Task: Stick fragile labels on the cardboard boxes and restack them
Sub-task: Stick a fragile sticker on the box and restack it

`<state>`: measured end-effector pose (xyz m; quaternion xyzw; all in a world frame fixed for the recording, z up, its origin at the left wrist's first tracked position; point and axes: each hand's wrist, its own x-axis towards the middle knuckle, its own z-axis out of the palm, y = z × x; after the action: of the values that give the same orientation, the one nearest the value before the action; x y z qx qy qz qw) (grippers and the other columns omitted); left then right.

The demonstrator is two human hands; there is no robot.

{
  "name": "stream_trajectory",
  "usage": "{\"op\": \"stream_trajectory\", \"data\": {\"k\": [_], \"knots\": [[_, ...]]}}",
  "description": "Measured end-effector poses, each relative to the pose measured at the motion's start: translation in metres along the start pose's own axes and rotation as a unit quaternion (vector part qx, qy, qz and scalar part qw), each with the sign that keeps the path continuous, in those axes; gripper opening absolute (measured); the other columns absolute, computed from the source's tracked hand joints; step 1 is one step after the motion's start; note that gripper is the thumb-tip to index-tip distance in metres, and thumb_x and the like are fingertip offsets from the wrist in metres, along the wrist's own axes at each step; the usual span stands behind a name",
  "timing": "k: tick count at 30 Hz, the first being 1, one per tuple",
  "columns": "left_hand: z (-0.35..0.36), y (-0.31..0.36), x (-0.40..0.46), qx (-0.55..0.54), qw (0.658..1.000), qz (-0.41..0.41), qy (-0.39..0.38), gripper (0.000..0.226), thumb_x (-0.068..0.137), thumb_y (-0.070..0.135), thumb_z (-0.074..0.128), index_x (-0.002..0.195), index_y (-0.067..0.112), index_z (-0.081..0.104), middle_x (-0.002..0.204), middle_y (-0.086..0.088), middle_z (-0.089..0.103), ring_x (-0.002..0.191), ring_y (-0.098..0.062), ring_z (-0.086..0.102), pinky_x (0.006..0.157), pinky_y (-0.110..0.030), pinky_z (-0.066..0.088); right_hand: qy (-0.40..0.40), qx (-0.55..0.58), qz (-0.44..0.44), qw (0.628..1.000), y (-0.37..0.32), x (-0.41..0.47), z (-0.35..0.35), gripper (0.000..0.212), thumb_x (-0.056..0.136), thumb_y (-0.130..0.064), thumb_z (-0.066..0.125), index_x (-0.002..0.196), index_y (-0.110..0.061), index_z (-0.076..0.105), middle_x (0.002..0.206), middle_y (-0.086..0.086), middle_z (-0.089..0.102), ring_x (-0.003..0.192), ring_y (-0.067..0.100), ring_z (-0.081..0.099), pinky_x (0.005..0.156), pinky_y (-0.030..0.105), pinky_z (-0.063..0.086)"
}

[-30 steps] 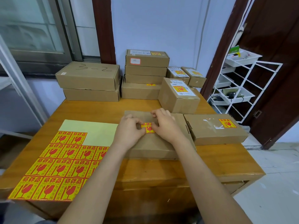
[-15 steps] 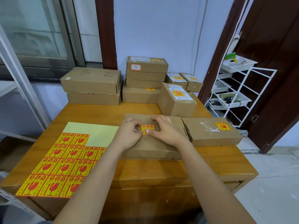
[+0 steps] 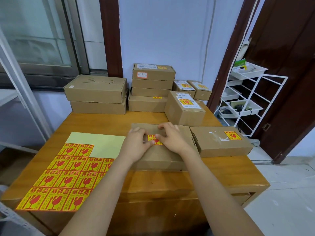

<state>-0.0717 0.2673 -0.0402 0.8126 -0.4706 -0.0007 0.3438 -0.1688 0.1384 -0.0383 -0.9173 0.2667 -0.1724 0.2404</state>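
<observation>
A flat cardboard box (image 3: 160, 157) lies in the middle of the wooden table (image 3: 153, 181). On its lid sits a yellow and red fragile label (image 3: 152, 139). My left hand (image 3: 136, 143) rests on the box to the left of the label, thumb on the label's lower edge. My right hand (image 3: 172, 137) lies on the lid to the right, thumb touching the label and fingers spread toward the far edge. A sheet of fragile labels (image 3: 68, 169) lies at the left; its upper right part is bare backing.
A labelled flat box (image 3: 219, 142) lies right of mine, a labelled taller box (image 3: 184, 109) behind it. At the back stand a stack of several boxes (image 3: 152, 86), two large boxes (image 3: 95, 92) and two small labelled ones (image 3: 192, 87). A white wire rack (image 3: 247, 99) is off the table's right.
My hands have stayed on the box while the thumbs shift over the label, uncovering more of it. The camera has tilted up a little.
</observation>
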Motion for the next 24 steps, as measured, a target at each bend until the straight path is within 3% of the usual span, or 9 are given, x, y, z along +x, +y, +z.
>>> {"op": "stream_trajectory", "data": {"k": [2, 6, 10, 15, 20, 24], "knots": [[0.0, 0.0, 0.0, -0.001, 1.0, 0.002, 0.002, 0.035, 0.084, 0.034, 0.066, 0.109, 0.01, 0.061, 0.105, -0.002, 0.056, 0.103, -0.018, 0.045, 0.08, -0.026, 0.038, 0.02, -0.045, 0.002, 0.999, -0.004, 0.003, 0.003, 0.038, 0.091, -0.034, 0.056, 0.125, -0.016, 0.052, 0.124, 0.0, 0.049, 0.114, 0.021, 0.04, 0.096, 0.036, 0.039], [0.0, 0.002, -0.001, 0.001, 1.0, 0.008, 0.012, 0.033, 0.086, 0.032, 0.064, 0.111, 0.01, 0.061, 0.107, -0.003, 0.056, 0.103, -0.017, 0.045, 0.08, -0.024, 0.037, 0.056, -0.091, -0.004, 0.994, -0.007, 0.006, 0.006, 0.026, 0.096, -0.021, 0.046, 0.12, -0.016, 0.056, 0.123, 0.002, 0.05, 0.11, 0.023, 0.042, 0.09, 0.035, 0.041], [0.0, 0.001, 0.0, 0.009, 1.0, 0.006, 0.013, 0.031, 0.088, 0.029, 0.062, 0.112, 0.009, 0.061, 0.109, -0.004, 0.057, 0.105, -0.019, 0.047, 0.085, -0.027, 0.039, 0.048, -0.081, -0.004, 0.996, -0.007, 0.005, 0.004, 0.028, 0.096, -0.013, 0.042, 0.12, -0.014, 0.057, 0.123, 0.004, 0.051, 0.11, 0.024, 0.042, 0.092, 0.038, 0.04], [0.001, 0.002, 0.0, 0.013, 1.0, 0.006, 0.02, 0.027, 0.09, 0.025, 0.06, 0.112, 0.01, 0.062, 0.108, -0.004, 0.058, 0.104, -0.019, 0.048, 0.086, -0.029, 0.041, 0.03, -0.063, -0.012, 0.997, -0.007, -0.002, 0.0, 0.034, 0.093, -0.004, 0.043, 0.124, -0.009, 0.055, 0.122, 0.007, 0.052, 0.113, 0.025, 0.042, 0.096, 0.032, 0.038], [0.001, 0.002, -0.002, 0.026, 0.999, 0.008, 0.029, 0.023, 0.089, 0.026, 0.06, 0.105, 0.008, 0.063, 0.104, -0.005, 0.058, 0.101, -0.021, 0.046, 0.083, -0.031, 0.041, -0.016, -0.026, -0.032, 0.999, -0.002, -0.026, -0.014, 0.03, 0.092, -0.009, 0.05, 0.122, -0.007, 0.055, 0.123, 0.008, 0.055, 0.117, 0.022, 0.046, 0.098, 0.027, 0.036], [-0.001, 0.0, -0.004, 0.041, 0.998, -0.008, 0.047, 0.022, 0.087, 0.03, 0.062, 0.096, 0.011, 0.065, 0.1, -0.003, 0.06, 0.1, -0.022, 0.048, 0.082, -0.033, 0.042, 0.039, -0.028, 0.013, 0.999, 0.012, -0.046, -0.034, 0.03, 0.091, -0.016, 0.052, 0.12, -0.012, 0.056, 0.117, 0.002, 0.053, 0.106, 0.017, 0.049, 0.091, 0.034, 0.044]]}}
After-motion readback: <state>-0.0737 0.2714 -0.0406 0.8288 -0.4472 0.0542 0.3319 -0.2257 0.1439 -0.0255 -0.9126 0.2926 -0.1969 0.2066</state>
